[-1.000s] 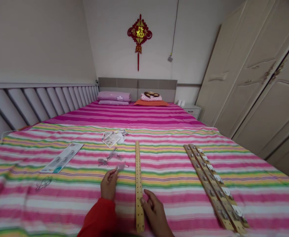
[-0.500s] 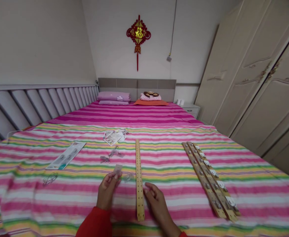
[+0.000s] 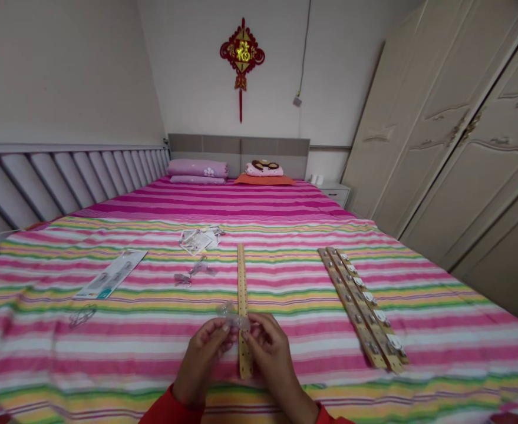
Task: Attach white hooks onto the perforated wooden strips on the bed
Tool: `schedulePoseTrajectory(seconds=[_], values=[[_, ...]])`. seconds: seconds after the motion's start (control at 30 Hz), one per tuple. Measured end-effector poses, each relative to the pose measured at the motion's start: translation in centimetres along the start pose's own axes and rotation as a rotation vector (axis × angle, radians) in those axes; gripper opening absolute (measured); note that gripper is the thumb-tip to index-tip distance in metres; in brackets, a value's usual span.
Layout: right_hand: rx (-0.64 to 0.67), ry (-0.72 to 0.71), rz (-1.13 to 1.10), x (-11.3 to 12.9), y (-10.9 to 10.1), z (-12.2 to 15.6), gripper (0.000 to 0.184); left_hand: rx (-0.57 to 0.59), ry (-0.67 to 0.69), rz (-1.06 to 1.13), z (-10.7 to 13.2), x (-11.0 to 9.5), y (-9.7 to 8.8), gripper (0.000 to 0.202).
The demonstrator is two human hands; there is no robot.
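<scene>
My left hand [image 3: 201, 357] and my right hand [image 3: 270, 357] meet above a narrow wooden strip [image 3: 242, 282] drilled with a row of holes. Its near end lies under my hands on the striped bedspread [image 3: 152, 347]. Between my fingers, both hands pinch a small clear plastic piece [image 3: 231, 317], which looks like a transparent adhesive hook. Its exact shape is hard to make out. My red sleeves [image 3: 170, 407] show at the bottom edge.
To the right lie wooden strips with white round fittings [image 3: 356, 300]. To the left are a packaging card [image 3: 111, 274], loose papers [image 3: 197, 240], small clear pieces [image 3: 194, 270] and a thin loop [image 3: 82, 316]. A wardrobe [image 3: 444, 129] stands right; pillows [image 3: 197, 171] lie at the headboard.
My hands have come together over the wooden strip. The clear piece, earlier held up in my left hand alone, is now between both hands. The view has shifted slightly.
</scene>
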State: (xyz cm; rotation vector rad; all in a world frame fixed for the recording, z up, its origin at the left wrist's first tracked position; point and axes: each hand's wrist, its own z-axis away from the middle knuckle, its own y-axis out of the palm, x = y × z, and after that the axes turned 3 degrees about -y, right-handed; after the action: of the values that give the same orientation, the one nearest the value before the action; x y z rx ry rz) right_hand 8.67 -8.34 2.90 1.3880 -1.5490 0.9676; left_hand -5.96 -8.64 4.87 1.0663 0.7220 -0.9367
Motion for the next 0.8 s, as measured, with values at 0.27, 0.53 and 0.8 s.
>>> schedulePoseTrajectory(seconds=[0.27, 0.53, 0.8], values=[[0.037, 0.262, -0.304, -0.3, -0.3, 0.5, 0.043, 0.011, -0.469, 0.508, 2.0, 0.8, 1.6, 0.017], [-0.007, 0.29, -0.332, 0.4, -0.7, 0.7, 0.038, 0.104, -0.41, 0.217, 2.7, 2.6, 2.1, 0.013], [0.018, 0.41, -0.44, -0.8, -1.5, 0.4, 0.041, 0.087, 0.197, -0.394, 2.9, 3.1, 0.2, 0.038]])
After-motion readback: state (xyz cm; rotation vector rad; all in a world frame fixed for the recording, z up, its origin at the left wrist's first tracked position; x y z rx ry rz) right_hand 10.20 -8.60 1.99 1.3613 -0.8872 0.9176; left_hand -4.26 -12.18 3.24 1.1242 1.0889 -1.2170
